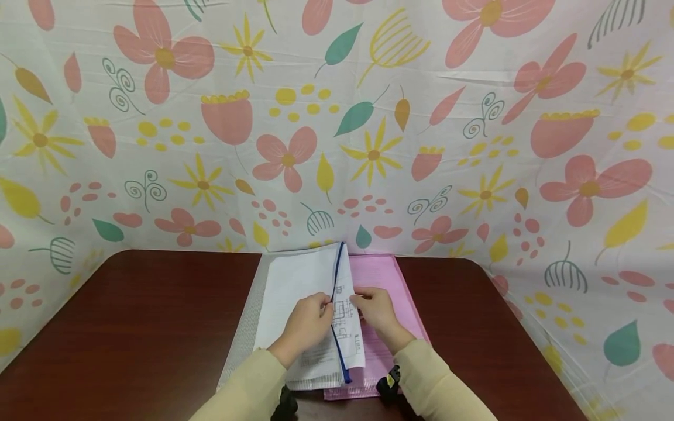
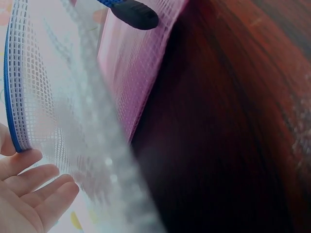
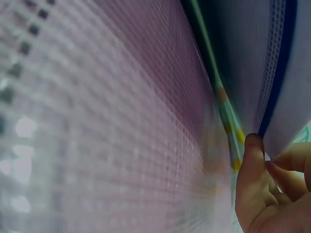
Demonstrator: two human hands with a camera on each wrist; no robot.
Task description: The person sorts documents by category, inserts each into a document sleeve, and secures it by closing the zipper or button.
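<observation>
A clear mesh zipper pouch [image 1: 302,327] with a blue zipper edge [image 1: 337,345] lies on the table, printed white pages showing through it. My left hand [image 1: 308,321] pinches its blue edge between thumb and fingers; in the left wrist view, the other fingers of that hand [image 2: 36,194] spread beside the mesh. Sheets of paper [image 1: 347,327] with line drawings stick out past the zipper edge on the right. My right hand [image 1: 378,313] pinches their outer edge. The right wrist view has this hand [image 3: 277,199] close to the blue edge, much of it cut off.
Under the clear pouch, and reaching out to its right, lies a pink mesh pouch [image 1: 397,286]. A black pull tab on a blue cord [image 2: 135,14] hangs near it. Dark brown tabletop [image 1: 131,327] surrounds both. A flowered cloth [image 1: 337,117] stands behind.
</observation>
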